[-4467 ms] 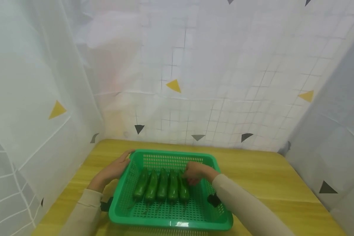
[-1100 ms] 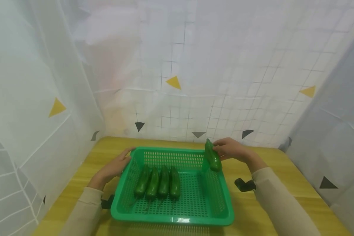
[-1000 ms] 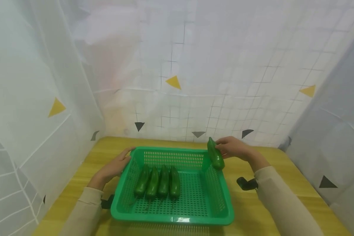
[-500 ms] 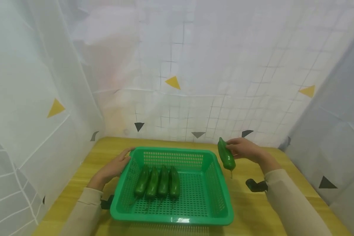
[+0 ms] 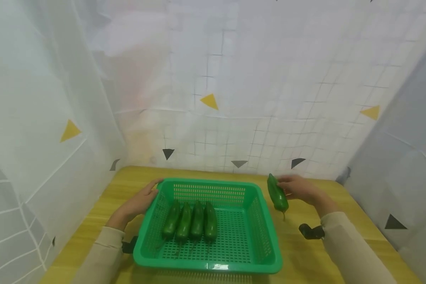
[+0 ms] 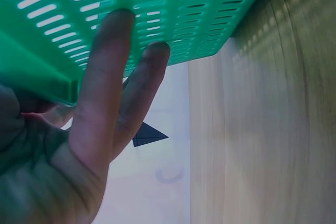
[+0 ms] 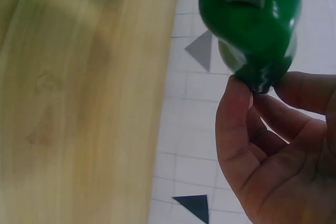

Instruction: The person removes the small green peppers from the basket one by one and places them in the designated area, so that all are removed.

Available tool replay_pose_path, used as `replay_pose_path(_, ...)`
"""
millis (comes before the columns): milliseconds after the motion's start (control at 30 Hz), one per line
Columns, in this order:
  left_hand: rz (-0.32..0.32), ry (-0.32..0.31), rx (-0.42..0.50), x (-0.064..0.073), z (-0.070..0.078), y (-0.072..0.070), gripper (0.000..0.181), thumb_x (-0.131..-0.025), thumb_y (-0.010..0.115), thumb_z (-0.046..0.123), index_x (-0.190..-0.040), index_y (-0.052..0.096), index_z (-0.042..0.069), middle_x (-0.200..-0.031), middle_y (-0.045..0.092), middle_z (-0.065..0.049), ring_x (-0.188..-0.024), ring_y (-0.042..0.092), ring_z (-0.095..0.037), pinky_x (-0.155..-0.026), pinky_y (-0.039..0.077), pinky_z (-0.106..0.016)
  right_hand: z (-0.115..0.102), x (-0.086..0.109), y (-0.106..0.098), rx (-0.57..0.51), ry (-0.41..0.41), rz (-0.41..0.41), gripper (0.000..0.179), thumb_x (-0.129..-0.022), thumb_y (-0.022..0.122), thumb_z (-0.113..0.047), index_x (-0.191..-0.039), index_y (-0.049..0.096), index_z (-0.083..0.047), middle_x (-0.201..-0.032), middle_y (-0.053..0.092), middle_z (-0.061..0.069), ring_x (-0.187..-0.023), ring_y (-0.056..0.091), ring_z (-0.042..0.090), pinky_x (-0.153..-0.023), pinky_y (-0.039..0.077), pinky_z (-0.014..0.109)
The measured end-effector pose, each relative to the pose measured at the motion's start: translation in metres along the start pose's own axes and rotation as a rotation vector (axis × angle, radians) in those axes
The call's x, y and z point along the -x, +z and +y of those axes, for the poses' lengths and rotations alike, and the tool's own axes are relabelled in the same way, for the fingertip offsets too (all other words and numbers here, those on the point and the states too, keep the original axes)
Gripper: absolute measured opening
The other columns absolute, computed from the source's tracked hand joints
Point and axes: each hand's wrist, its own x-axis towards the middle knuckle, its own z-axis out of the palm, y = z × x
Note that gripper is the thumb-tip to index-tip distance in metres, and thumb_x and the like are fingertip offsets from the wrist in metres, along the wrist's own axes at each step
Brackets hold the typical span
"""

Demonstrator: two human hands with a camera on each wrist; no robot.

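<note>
A green plastic basket with slotted walls stands on the table. At its back left corner my left hand holds the rim; in the left wrist view, two outstretched fingers lie against the outer wall. Several long green peppers lie side by side in the left half of the basket, stems toward me. Right of the basket, my right hand pinches another green pepper between thumb and fingertips, its stem end slanting down toward me. The right wrist view shows this pepper end-on above the fingertips.
The wooden table extends to the right of the basket. A white patterned sheet hangs behind the table and along both sides. A black device sits at my right wrist.
My right hand has taken one pepper from the right end of the row, lifted it over the basket's right rim and carried it right, lowering slightly. My left hand stays at the rim.
</note>
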Motion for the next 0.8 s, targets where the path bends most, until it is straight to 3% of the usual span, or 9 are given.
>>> replay_pose_path(167, 0.004, 0.005, -0.017, -0.001, 0.002, -0.002, 0.048, -0.113, 0.031, 0.021, -0.16, 0.021, 0.014, -0.107, 0.055, -0.019, -0.077, 0.061, -0.025, -0.075, 0.054, -0.042, 0.011, -0.001, 0.0, -0.014, 0.012, 0.003, 0.038, -0.109, 0.044, -0.013, -0.135, 0.051, 0.014, -0.113, 0.065, 0.016, -0.105, 0.067, 0.031, -0.092, 0.055, 0.047)
replay_pose_path(400, 0.02, 0.023, -0.073, -0.003, 0.002, -0.003, 0.048, -0.113, 0.032, 0.024, -0.16, 0.024, 0.017, -0.129, 0.049, -0.022, -0.095, 0.06, -0.028, -0.087, 0.05, -0.046, 0.024, -0.001, 0.004, -0.027, 0.029, 0.014, 0.04, -0.109, 0.045, -0.012, -0.136, 0.05, 0.016, -0.113, 0.066, 0.017, -0.104, 0.067, 0.031, -0.093, 0.054, 0.049)
replay_pose_path(633, 0.005, -0.001, -0.022, 0.0, -0.001, -0.001, 0.048, -0.113, 0.032, 0.024, -0.16, 0.023, 0.018, -0.106, 0.056, -0.018, -0.079, 0.061, -0.026, -0.077, 0.052, -0.043, 0.043, -0.001, 0.014, -0.027, 0.065, 0.04, 0.04, -0.107, 0.047, -0.009, -0.135, 0.049, 0.019, -0.112, 0.067, 0.017, -0.103, 0.068, 0.032, -0.09, 0.056, 0.048)
replay_pose_path(800, 0.004, 0.014, -0.04, -0.002, 0.0, -0.001, 0.047, -0.113, 0.031, 0.023, -0.16, 0.024, 0.016, -0.104, 0.056, -0.018, -0.076, 0.061, -0.025, -0.076, 0.053, -0.043, 0.053, -0.002, 0.018, -0.018, 0.092, 0.049, 0.04, -0.107, 0.046, -0.009, -0.136, 0.048, 0.02, -0.114, 0.067, 0.019, -0.105, 0.067, 0.033, -0.089, 0.056, 0.048)
